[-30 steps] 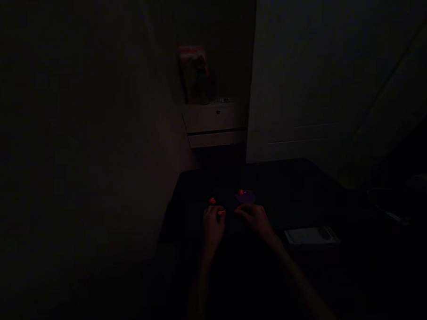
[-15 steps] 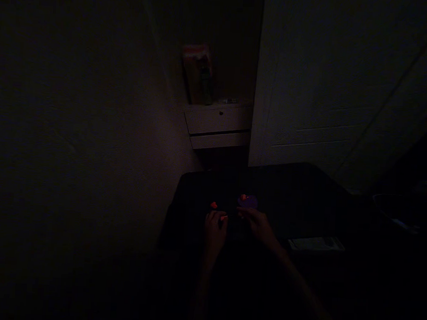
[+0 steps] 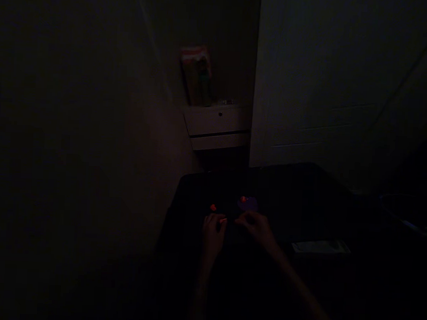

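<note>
The picture is very dark. Over the near part of a black table (image 3: 286, 191), my left hand (image 3: 214, 228) is closed in a pinch on a small orange piece (image 3: 222, 220). Just beyond it lies another small orange piece (image 3: 213, 207) on the tabletop. My right hand (image 3: 255, 223) has thumb and fingertips brought together; whatever may be between them is too dark to make out. Right behind that hand sits a flat purple piece (image 3: 249, 203), with an orange-red bit (image 3: 243, 199) at its left side.
A pale drawer unit (image 3: 218, 125) stands beyond the table, with a colourful packet (image 3: 196, 76) on top. A wall (image 3: 130, 128) runs along the left. A pale flat item (image 3: 321, 247) lies at the right front, and a thin cable-like thing (image 3: 402, 218) farther right.
My right hand's fingers have drawn closer together and moved slightly down, away from the purple piece. My left hand keeps its pinch on the orange piece. The view has shifted a little.
</note>
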`<state>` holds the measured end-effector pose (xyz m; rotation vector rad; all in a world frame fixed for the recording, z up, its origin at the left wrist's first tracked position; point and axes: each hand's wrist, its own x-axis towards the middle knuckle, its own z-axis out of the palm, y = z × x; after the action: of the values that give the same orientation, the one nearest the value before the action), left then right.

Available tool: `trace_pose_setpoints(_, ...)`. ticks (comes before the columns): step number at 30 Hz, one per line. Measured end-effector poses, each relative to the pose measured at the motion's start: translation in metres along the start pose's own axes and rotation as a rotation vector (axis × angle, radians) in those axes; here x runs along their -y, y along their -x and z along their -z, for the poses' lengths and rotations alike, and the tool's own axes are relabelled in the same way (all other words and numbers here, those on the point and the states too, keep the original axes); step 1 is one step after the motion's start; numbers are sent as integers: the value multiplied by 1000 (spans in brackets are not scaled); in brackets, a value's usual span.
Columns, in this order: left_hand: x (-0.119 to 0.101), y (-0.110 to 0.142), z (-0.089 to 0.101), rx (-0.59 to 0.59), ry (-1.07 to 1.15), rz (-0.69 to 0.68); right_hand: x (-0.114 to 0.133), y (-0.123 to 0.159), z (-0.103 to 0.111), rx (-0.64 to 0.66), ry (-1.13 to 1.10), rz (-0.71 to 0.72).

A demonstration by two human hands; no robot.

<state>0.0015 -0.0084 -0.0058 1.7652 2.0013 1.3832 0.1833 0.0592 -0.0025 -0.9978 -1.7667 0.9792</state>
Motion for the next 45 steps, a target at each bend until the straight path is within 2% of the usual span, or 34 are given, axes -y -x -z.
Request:
trace_pose_setpoints(4,1,-1,1,-6,26,30,-1,-1,1,17,26,-1)
trace_pose_setpoints(8,3,-2,2,-6,46,16,-5,2,-2,60,58,78)
trace_pose_setpoints(15,7,-3,2,3,31,2,-16,1,-12,26,86,109)
trace_pose_setpoints(24,11,-4,1,-16,60,-50,-4,-5,-10,66,213,101)
trace_pose_setpoints(28,13,-4,-2,-24,10,-87,-8,-8,-10,74,158,118)
trace_pose_setpoints(32,11,-4,-4,-10,-17,-96,-11,-9,-10,73,84,67)
trace_pose_setpoints(37,11,-4,-7,6,-8,-50,-9,-10,-8,64,23,51)
trace_pose_setpoints(45,10,-7,-14,-21,-37,-35,-9,-11,-11,-10,95,44)
